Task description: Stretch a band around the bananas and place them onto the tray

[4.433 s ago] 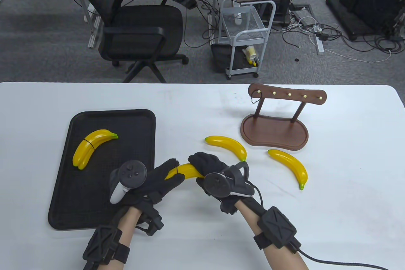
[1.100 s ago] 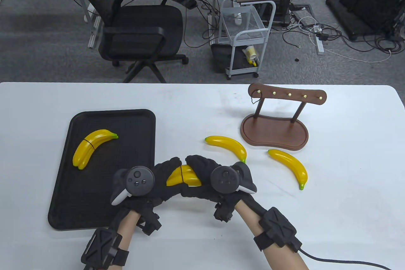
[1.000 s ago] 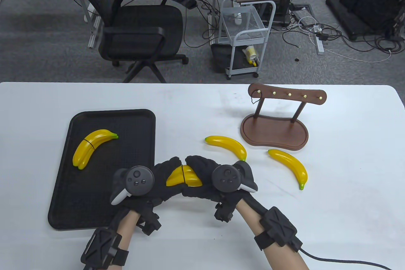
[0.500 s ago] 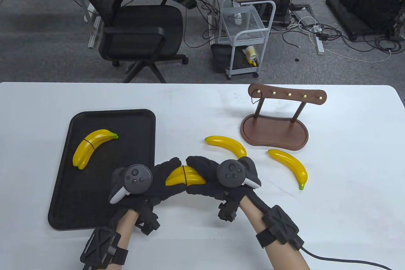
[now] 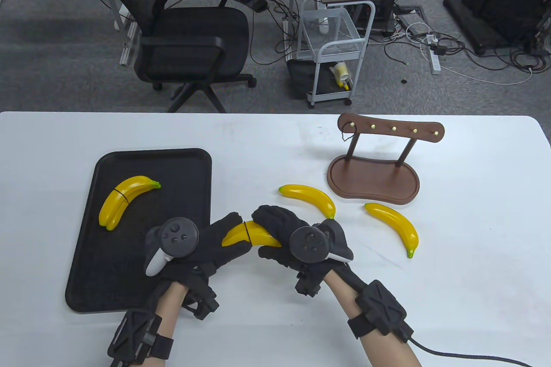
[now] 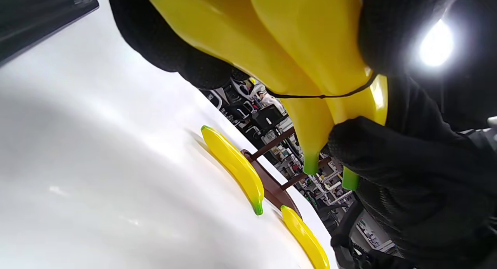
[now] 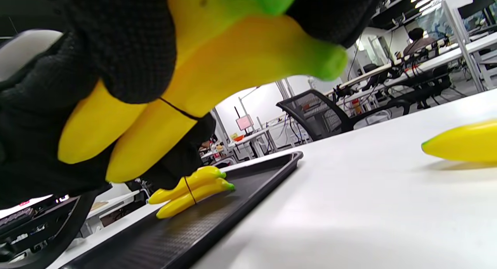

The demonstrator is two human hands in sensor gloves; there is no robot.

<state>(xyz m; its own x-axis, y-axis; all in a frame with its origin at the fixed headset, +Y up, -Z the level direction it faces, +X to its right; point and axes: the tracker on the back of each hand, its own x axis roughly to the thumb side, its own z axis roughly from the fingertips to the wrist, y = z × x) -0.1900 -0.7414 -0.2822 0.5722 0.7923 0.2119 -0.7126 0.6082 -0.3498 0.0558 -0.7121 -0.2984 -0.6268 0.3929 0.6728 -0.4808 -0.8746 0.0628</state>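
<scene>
Since a moment ago I have tipped my pair of glossy yellow plastic bananas flatter and carried them slightly toward the black rectangular tray. My left hand and right hand both curl round them above the white table, long axis running left-right, green stems rightward, thin black elastic band around the middle.

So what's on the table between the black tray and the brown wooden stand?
In the table view, both gloved hands gripping the banded banana pair, plus one loose banana nearer the stand; the tray sits left.
</scene>
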